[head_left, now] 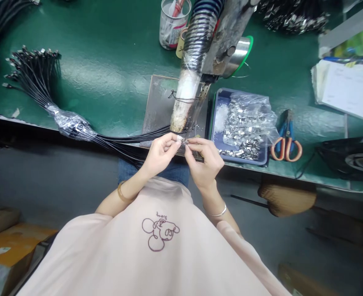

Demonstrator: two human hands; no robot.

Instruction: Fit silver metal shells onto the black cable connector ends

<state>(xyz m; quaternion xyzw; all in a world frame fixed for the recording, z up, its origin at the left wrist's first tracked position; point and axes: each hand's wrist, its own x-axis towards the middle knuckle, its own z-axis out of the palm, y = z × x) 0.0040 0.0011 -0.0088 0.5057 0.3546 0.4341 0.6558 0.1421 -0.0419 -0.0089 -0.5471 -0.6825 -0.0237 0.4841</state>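
Note:
My left hand (161,154) is closed in a pinch, with a small whitish cable end (179,139) at its fingertips. Facing it, my right hand (205,159) pinches a tiny metal part (186,142), too small to make out fully. The fingertips of both hands nearly meet below a white-wrapped nozzle (183,98). From the left, a bundle of black cables (122,139) bound in clear plastic wrap (72,123) runs to my left hand. Beneath the nozzle lies a grey metal plate (158,105). Right of the hands, a blue tray (264,158) holds many small metal connector shells (246,127).
Orange-handled pliers (286,142) lie beside the tray. A ribbed hose (202,31), a metal arm (227,37) and a wire spool (239,57) hang over the bench. Behind stands a cup (172,26). Papers (347,86) and a black device (350,158) lie right.

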